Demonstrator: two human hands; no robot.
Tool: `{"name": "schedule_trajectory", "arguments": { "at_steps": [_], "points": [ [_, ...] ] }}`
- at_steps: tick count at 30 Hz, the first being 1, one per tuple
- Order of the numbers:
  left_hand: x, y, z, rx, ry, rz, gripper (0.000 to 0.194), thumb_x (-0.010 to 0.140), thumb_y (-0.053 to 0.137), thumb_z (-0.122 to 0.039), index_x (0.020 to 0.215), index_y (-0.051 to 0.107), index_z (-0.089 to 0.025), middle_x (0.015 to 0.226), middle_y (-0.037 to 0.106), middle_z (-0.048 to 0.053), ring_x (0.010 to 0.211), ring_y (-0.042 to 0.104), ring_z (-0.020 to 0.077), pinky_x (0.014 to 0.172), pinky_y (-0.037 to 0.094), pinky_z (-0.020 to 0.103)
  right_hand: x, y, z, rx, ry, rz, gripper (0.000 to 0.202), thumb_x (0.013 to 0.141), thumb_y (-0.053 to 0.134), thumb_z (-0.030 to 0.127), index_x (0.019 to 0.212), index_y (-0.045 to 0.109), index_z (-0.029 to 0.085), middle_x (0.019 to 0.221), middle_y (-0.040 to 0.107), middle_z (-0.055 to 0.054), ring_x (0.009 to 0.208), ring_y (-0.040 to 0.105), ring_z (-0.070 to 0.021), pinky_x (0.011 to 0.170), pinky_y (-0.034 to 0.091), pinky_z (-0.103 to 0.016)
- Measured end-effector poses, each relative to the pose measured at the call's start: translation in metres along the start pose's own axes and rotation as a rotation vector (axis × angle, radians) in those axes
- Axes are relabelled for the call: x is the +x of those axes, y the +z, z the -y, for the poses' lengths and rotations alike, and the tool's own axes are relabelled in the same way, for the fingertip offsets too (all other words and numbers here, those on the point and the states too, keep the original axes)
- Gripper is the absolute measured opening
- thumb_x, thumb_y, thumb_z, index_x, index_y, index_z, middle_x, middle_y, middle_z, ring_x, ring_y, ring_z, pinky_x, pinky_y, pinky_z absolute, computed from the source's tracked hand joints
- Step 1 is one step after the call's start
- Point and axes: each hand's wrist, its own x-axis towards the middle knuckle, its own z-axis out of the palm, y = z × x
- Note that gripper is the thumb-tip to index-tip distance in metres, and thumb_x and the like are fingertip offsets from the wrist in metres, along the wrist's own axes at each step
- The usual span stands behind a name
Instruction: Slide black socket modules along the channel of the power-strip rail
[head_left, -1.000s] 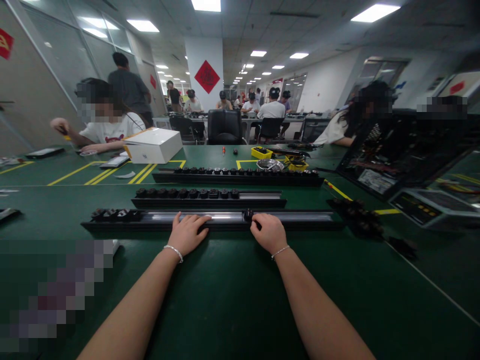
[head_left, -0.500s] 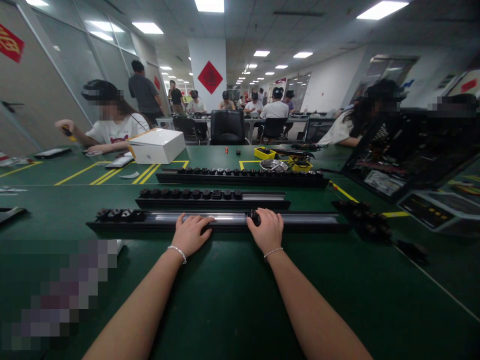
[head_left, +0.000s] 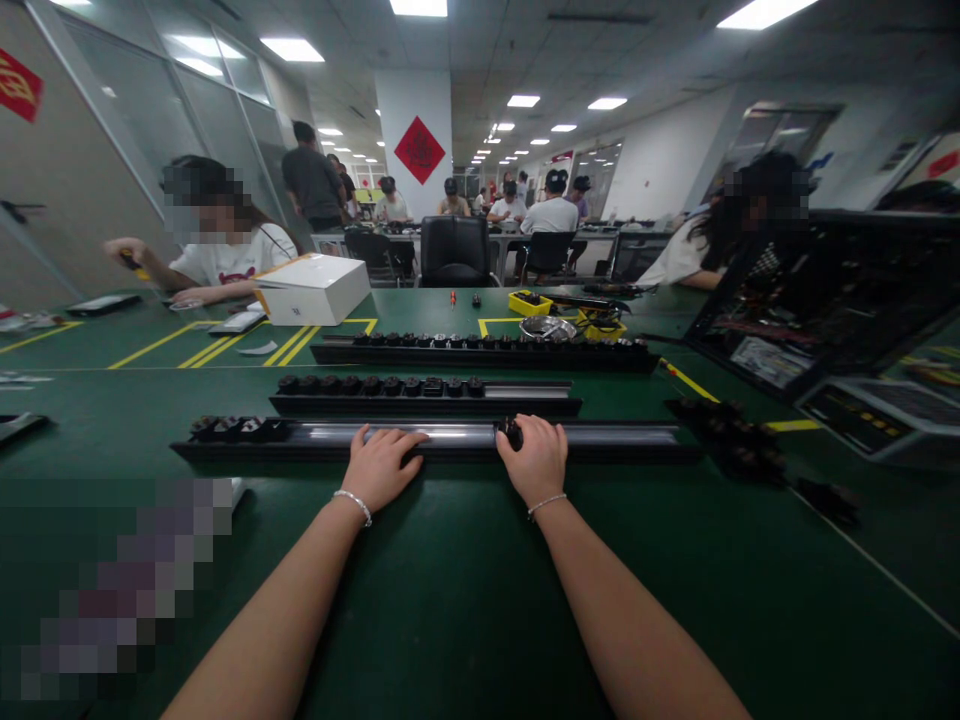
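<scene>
In the head view, a long black rail (head_left: 461, 437) with a shiny grey channel lies across the table in front of me. Several small black modules (head_left: 251, 428) sit in its left end. My left hand (head_left: 381, 468) rests on the rail's near edge, fingers stretched and thumb apart, with nothing in them. Farther right, my right hand (head_left: 537, 460) curls its fingers round a small round black module (head_left: 512, 433) seated on the channel. My palm and fingers hide part of that module.
Behind lie a shorter rail (head_left: 525, 391) partly filled with round black modules and another rail (head_left: 480, 358) lined with them. Loose black modules (head_left: 739, 440) are heaped at right, near an open computer case (head_left: 840, 300). A white box (head_left: 319, 290), yellow trays and a metal bowl (head_left: 548, 329) stand farther back.
My hands and the rails have hardly moved. In the background, a standing person in dark clothes has shifted to the right.
</scene>
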Motion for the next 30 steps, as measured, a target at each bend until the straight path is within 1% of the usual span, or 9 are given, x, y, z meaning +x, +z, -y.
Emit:
{"name": "schedule_trajectory", "arguments": {
  "at_steps": [6,14,22,30],
  "points": [
    [0.000,0.000,0.000,0.002,-0.002,0.005,0.034,0.084,0.047,-0.038,0.116,0.058,-0.034,0.104,0.067,0.001,0.105,0.056,0.0234,0.106,0.018,0.053,0.000,0.001,-0.001,0.000,0.000,0.004,0.031,0.081,0.052,0.035,0.101,0.065,0.015,0.111,0.066,-0.010,0.113,0.052,-0.0250,0.106,0.019,-0.047],
    [0.000,0.001,0.001,0.004,-0.001,-0.002,0.034,0.084,0.046,-0.039,0.115,0.058,-0.034,0.104,0.067,0.001,0.105,0.056,0.0230,0.106,0.018,0.052,0.003,-0.006,-0.009,-0.005,0.035,0.004,0.033,0.080,0.052,0.033,0.103,0.064,0.013,0.111,0.066,-0.012,0.112,0.053,-0.0242,0.105,0.024,-0.044],
    [0.000,-0.001,0.000,0.002,-0.002,0.004,0.033,0.084,0.046,-0.038,0.115,0.058,-0.034,0.105,0.067,0.001,0.106,0.056,0.0231,0.107,0.018,0.052,0.002,-0.004,-0.012,-0.001,0.021,-0.017,0.033,0.080,0.050,0.034,0.103,0.064,0.014,0.111,0.066,-0.012,0.111,0.053,-0.0242,0.105,0.023,-0.044],
    [0.000,0.000,0.000,-0.004,0.006,0.003,0.033,0.085,0.046,-0.038,0.115,0.058,-0.034,0.105,0.067,0.001,0.106,0.056,0.0229,0.107,0.017,0.053,0.003,-0.003,-0.012,-0.022,0.020,-0.012,0.033,0.080,0.052,0.034,0.102,0.064,0.012,0.111,0.066,-0.012,0.110,0.054,-0.0244,0.104,0.025,-0.043]
  ]
}}
